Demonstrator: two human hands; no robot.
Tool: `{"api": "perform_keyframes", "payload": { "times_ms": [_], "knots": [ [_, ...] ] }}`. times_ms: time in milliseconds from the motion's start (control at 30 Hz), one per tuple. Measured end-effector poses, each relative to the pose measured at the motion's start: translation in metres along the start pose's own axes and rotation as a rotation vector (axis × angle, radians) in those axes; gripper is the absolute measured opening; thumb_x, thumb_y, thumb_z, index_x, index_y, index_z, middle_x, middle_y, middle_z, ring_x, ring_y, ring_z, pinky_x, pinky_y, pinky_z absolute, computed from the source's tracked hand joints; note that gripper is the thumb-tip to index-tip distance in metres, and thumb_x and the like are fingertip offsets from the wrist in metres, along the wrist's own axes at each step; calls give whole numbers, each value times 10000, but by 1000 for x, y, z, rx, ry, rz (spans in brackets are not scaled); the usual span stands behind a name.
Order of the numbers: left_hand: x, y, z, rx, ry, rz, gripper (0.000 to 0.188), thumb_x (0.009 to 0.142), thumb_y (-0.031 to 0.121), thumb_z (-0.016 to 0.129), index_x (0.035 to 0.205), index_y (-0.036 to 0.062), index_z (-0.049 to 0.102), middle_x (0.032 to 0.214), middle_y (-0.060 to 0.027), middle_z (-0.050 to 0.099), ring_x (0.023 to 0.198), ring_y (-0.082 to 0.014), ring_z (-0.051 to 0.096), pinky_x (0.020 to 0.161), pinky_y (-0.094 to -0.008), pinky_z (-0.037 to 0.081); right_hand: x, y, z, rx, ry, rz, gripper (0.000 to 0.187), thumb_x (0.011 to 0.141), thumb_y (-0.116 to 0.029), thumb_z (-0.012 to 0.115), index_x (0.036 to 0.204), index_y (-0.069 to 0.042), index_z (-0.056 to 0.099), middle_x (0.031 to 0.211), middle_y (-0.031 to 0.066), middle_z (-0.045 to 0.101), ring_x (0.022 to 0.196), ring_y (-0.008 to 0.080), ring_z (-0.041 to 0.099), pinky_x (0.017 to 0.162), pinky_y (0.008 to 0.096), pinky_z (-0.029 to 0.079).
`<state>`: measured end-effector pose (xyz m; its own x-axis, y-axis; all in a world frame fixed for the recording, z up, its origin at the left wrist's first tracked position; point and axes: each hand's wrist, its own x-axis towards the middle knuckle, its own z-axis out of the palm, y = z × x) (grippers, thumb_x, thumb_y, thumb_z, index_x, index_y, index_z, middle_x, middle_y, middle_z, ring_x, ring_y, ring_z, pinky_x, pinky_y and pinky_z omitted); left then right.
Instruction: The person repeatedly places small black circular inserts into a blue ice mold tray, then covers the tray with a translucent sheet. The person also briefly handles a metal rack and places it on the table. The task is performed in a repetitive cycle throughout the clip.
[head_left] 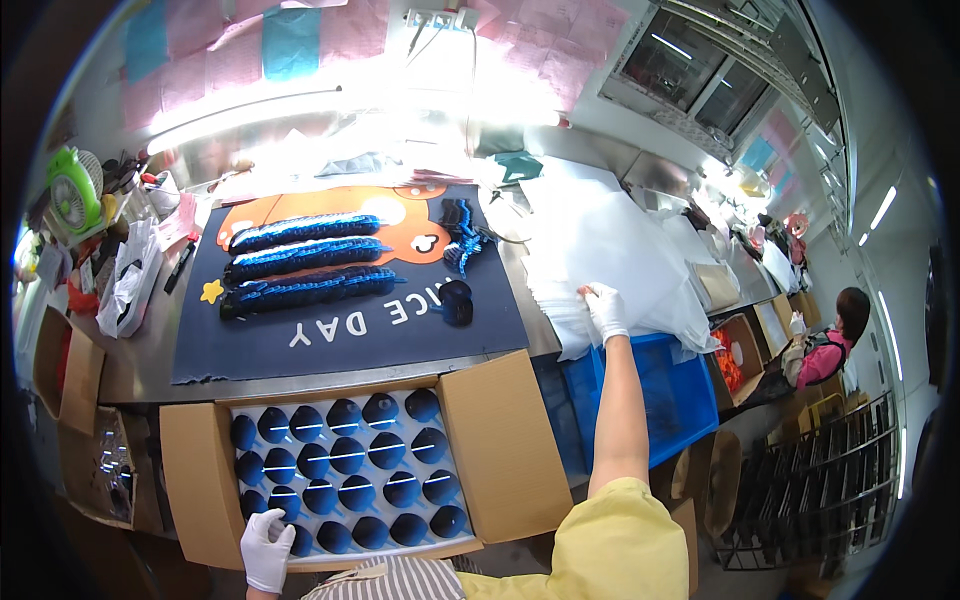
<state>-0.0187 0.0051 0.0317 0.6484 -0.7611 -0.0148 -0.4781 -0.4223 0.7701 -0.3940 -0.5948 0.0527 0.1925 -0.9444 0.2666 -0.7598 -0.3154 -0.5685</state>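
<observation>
Dark-blue round glossy lenses, head view: laid out in rows on white lining inside an open brown cardboard box, bottom centre-left of frame. Left hand, white-gloved, at box's lower-left corner, fingers curled beside a lens; can't tell if gripping. Right hand, white glove, centre-right, fingertips close together at edge of thin white translucent sheets; pinch can't be confirmed. Blue plastic bin below sheets. Dark navy printed mat, upper centre-left, bears three long lens stacks.

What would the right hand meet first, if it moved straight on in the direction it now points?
The right hand would most likely meet the white sheets; it appears right over them, but exact depth is unclear.
</observation>
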Motion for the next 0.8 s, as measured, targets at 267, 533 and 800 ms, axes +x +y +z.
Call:
{"api": "perform_keyframes", "payload": {
  "times_ms": [267,533,800],
  "knots": [
    [12,44,-10,-588,-160,-269,273,867,-41,641,1140,-47,641,1046,-100,673,890,-152,668,759,-268,546,-51,-127,-53,271,-297,-120,158,948,-145,597,934,-23,695,754,47,666,706,97,587,645,280,483],
    [93,99,48,-1092,-654,-279,726,997,273,568,1569,43,182,1429,-108,474,1246,-181,512,1026,-307,424,-272,-296,48,658,-950,149,154,961,-140,605,989,-14,689,802,3,668,621,60,541,538,216,436],
    [76,-36,11,-535,-75,-390,625,880,19,623,1473,64,432,875,-33,664,673,-89,609,636,-230,522,-351,-245,85,920,-498,582,627,1023,-274,546,1516,10,281,759,45,620,507,48,476,427,185,344]
  ]
}}
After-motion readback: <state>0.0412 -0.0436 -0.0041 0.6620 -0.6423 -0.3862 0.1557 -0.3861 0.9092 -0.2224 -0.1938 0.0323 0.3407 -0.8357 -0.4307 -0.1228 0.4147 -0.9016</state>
